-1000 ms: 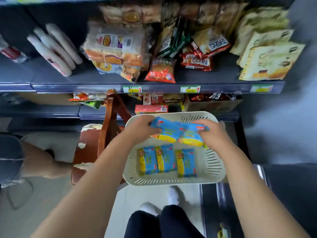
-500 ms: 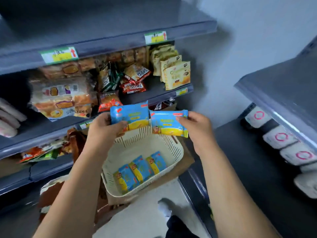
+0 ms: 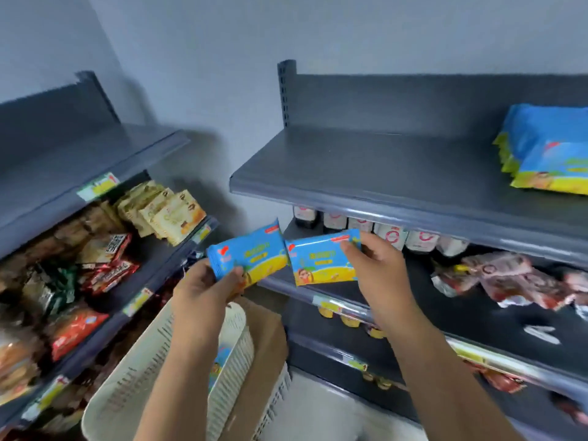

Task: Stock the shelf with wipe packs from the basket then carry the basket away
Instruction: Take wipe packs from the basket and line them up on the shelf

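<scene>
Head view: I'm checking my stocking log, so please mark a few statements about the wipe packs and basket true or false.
1. The left hand holds the left pack, and the right hand holds the right pack. True.
2. The basket is empty. False: a blue pack shows inside.
3. A wipe-pack stack lies on the top shelf. True.
4. The right pack rests on the top shelf. False: it is held in the air, lower than that shelf's edge.
</scene>
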Action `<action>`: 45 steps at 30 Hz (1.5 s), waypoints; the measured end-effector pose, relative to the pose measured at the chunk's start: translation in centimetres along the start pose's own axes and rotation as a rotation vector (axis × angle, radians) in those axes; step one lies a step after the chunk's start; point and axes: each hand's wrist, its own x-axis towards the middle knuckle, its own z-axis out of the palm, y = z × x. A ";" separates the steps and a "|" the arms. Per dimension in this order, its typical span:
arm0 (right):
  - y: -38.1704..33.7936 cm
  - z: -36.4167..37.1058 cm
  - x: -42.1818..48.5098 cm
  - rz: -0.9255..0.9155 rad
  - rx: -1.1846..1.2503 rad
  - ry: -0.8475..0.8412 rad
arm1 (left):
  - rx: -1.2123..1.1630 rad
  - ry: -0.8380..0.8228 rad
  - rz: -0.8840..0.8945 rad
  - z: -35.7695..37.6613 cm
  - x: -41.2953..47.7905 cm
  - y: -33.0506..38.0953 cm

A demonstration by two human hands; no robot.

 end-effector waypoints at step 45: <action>-14.1 -76.2 1.9 -0.669 -0.220 1.067 | 0.112 -0.987 0.062 77.1 -36.0 7.0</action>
